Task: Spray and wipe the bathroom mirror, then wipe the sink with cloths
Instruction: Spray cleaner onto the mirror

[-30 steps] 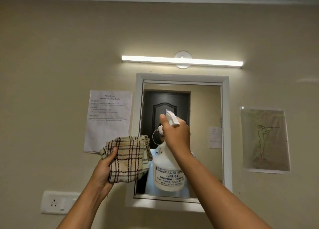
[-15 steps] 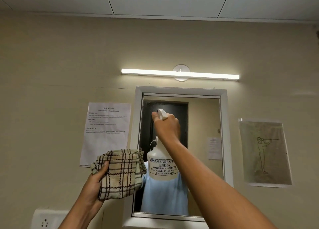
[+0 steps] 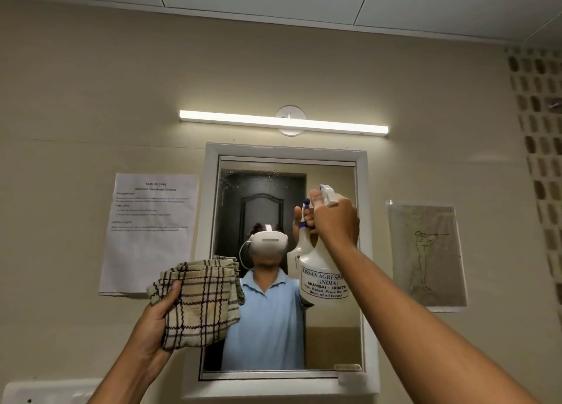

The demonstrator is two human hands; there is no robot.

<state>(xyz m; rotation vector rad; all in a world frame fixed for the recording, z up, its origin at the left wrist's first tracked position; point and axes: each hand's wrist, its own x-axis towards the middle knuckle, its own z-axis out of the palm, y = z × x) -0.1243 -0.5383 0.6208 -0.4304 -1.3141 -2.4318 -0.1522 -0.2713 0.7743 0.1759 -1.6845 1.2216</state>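
Note:
A white-framed mirror (image 3: 362,327) hangs on the beige wall, with fine droplets near its upper left corner. My right hand (image 3: 336,222) grips the neck of a white spray bottle (image 3: 322,277), raised in front of the mirror's upper right part with the nozzle toward the glass. My left hand (image 3: 155,318) holds a folded beige checked cloth (image 3: 200,303) at the mirror's lower left edge. The sink is out of view.
A lit tube light (image 3: 282,122) runs above the mirror. A printed paper sheet (image 3: 149,233) is taped to the wall at left, a drawing (image 3: 427,254) at right. A white switch plate (image 3: 45,391) sits at the bottom left.
My right hand has carried the spray bottle from the mirror's upper left to its upper right. Droplets now show at the top left of the glass. The view has tilted up.

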